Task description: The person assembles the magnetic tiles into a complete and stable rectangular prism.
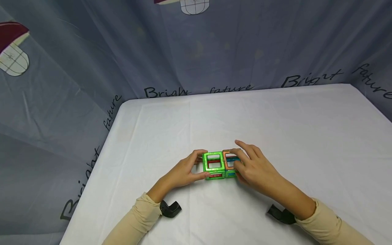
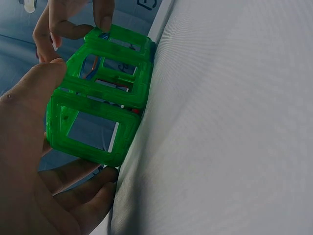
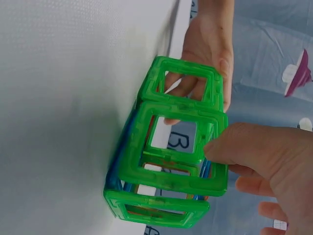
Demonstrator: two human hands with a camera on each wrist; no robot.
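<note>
On the white table stand two joined box shapes made of see-through magnetic tiles. The left magnetic tile box [image 1: 213, 169] has a green top, and an orange tile [image 1: 225, 160] tops the right one. My left hand [image 1: 183, 173] grips the left box's outer end, thumb at the front and fingers behind. At the right box, my right hand [image 1: 260, 172] pinches the upper edge, its index finger raised. The right wrist view shows that thumb on the edge of a green tile [image 3: 131, 161], with blue tiles [image 3: 122, 147] along the bottom. Red shows inside the left box.
A white cloth covers the table [image 1: 245, 119]. Grey curtains [image 1: 229, 51] with printed words hang behind and along the left edge. Black camera mounts [image 1: 170, 209] sit at both wrists, close over the cloth.
</note>
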